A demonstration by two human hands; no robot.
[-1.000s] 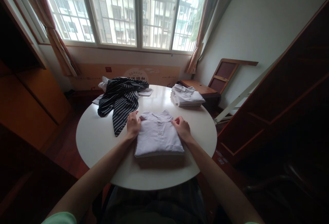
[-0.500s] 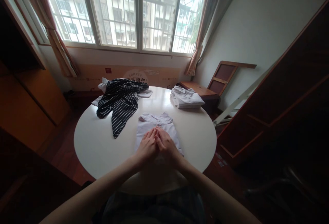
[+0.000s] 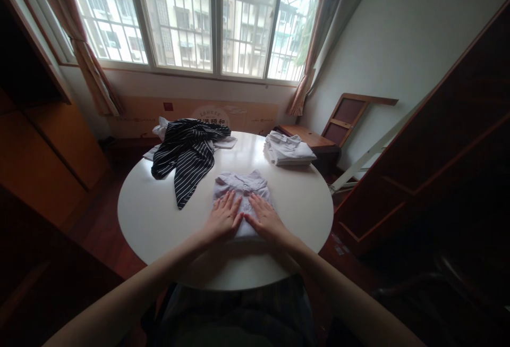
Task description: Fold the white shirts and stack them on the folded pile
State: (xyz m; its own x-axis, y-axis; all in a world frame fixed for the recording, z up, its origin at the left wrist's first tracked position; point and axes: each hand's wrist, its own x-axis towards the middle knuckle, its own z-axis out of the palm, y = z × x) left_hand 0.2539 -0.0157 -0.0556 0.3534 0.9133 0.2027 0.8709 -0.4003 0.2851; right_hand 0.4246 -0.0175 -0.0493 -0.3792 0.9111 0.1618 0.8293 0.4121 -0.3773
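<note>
A folded pale lilac shirt point(image 3: 240, 185) lies in the middle of the round white table point(image 3: 159, 219), collar pointing away from me. My left hand point(image 3: 222, 217) rests flat on its near left part, fingers spread and open. Beside it, my right hand point(image 3: 263, 218) presses flat on the near right part, fingers also stretched out. Neither hand holds anything. The hands cover the lower half of the shirt.
A crumpled black shirt with white stripes point(image 3: 186, 150) lies at the table's far left over some white cloth. A stack of folded white shirts point(image 3: 287, 150) sits at the far right. A dark wooden cabinet point(image 3: 446, 140) stands to the right; a window is behind.
My hands moved from the shirt's collar sides to its middle, met there, and now lie flat and slightly apart on its near half.
</note>
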